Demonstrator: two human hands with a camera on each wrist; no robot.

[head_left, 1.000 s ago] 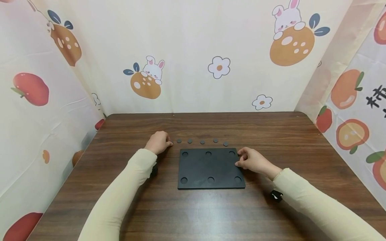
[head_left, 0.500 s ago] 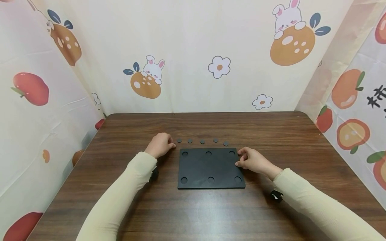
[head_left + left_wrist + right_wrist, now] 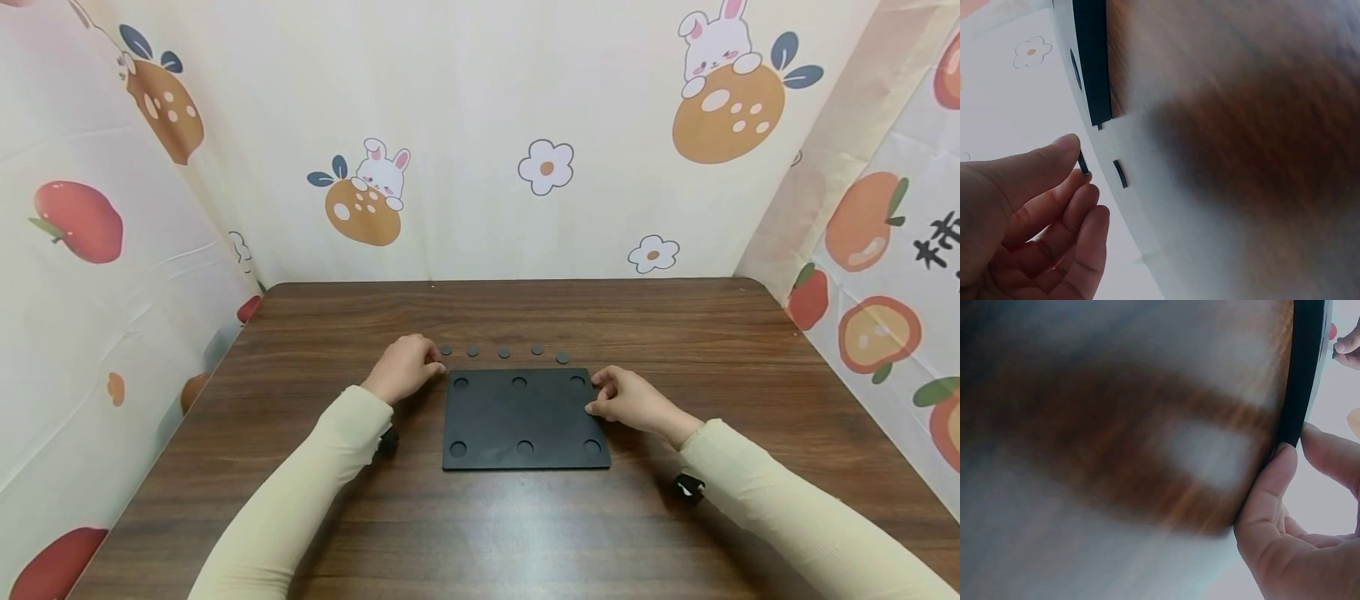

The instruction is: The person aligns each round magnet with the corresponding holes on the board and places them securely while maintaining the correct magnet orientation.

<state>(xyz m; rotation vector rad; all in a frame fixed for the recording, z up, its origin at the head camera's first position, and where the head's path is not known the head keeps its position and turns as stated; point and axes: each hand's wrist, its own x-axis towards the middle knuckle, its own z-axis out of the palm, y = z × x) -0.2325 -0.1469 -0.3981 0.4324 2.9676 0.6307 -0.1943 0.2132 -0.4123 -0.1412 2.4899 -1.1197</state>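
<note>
A flat black board [image 3: 522, 417] with several round recesses lies on the wooden table. My left hand [image 3: 407, 367] is just off its far left corner. Between thumb and fingertips it pinches a small dark disc [image 3: 1084, 164], seen edge-on in the left wrist view. A loose disc [image 3: 1120, 174] lies a little beyond those fingers. My right hand [image 3: 633, 404] grips the board's right edge; in the right wrist view its thumb and a bent finger are at the rim of the board [image 3: 1305, 369]. The recesses in the head view hold no discs.
Behind the board runs a row of several dark discs, among them a middle disc [image 3: 503, 353] and a rightmost disc [image 3: 562, 358]. The brown table [image 3: 480, 533] meets printed curtains [image 3: 465, 108] at the back and sides.
My left hand has moved right and slightly nearer, from left of the disc row to beside the board's far left corner. The right hand and the board stay in place.
</note>
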